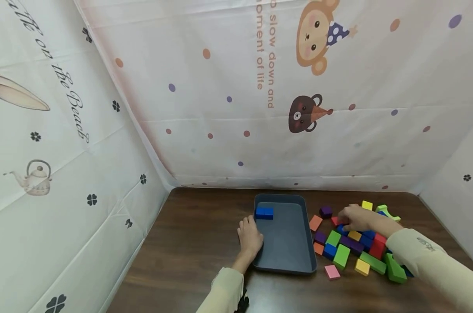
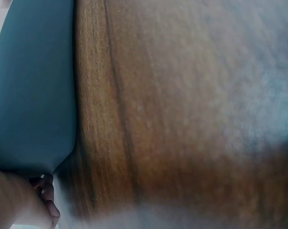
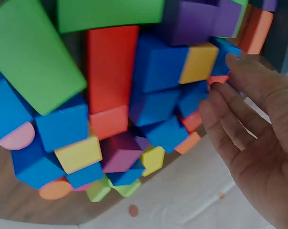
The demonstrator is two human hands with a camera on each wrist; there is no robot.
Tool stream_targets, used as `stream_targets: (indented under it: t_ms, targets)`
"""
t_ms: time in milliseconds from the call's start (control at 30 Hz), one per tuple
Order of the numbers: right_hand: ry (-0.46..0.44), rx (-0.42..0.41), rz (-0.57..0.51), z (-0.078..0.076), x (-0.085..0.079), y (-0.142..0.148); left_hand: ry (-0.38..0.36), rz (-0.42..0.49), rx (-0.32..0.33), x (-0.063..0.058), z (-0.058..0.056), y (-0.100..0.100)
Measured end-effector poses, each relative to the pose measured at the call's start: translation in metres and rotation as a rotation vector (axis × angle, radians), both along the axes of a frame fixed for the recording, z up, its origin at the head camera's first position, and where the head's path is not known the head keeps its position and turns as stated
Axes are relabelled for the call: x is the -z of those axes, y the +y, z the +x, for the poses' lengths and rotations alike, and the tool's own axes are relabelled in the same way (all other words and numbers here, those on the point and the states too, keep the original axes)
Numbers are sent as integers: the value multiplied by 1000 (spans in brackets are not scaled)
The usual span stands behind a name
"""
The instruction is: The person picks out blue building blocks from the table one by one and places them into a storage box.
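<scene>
At the left rim of a dark grey tray (image 1: 287, 243), my left hand (image 1: 249, 237) grips the edge, fingers on the outside; its thumb is hidden in the head view. Bent fingers (image 2: 47, 193) show below the tray's corner in the left wrist view. Inside the tray, by its upper left, lies a blue block (image 1: 264, 213). My right hand (image 1: 357, 217) reaches palm down into the pile of coloured blocks. Its thumb tip overlaps a blue block (image 3: 222, 50) in the right wrist view, beside a yellow block (image 3: 199, 63), with the other fingers loosely bent and apart from the thumb.
Right of the tray lie several wooden blocks, among them a green block (image 1: 342, 256), a red block (image 1: 378, 246) and a pink block (image 1: 332, 272). They sit on a brown wooden table (image 1: 189, 252). Printed cloth walls (image 1: 228, 143) enclose the table's back and sides.
</scene>
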State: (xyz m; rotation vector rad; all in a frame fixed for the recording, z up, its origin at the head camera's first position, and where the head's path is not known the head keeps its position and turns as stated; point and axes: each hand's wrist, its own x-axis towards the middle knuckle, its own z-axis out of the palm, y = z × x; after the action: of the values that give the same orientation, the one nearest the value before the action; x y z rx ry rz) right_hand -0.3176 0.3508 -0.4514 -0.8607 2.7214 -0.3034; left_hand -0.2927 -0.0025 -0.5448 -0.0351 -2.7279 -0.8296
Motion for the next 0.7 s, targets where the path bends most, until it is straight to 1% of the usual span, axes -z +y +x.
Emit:
stream_targets:
  t_ms: [100,167,200,400,467,600,700]
  targets:
    - [-20,17,-14,2,4,1,-9,27,-5,2,1,1]
    - [-35,30,-11,2,4,2,-11,39,-2,2,0,2]
    - [-45,44,-8,3,3,2,-9,41,1,2,0,2]
    - [-104,65,19,3,7,-3,-14,31,1,4,-1,1]
    - [-107,58,23,3,8,-3,-23,31,2,4,-2,2]
    - [-96,40,21,2,9,-2,-17,23,0,1,-3,2]
    - [-95,42,19,2,7,-4,-10,19,-7,1,-1,1]
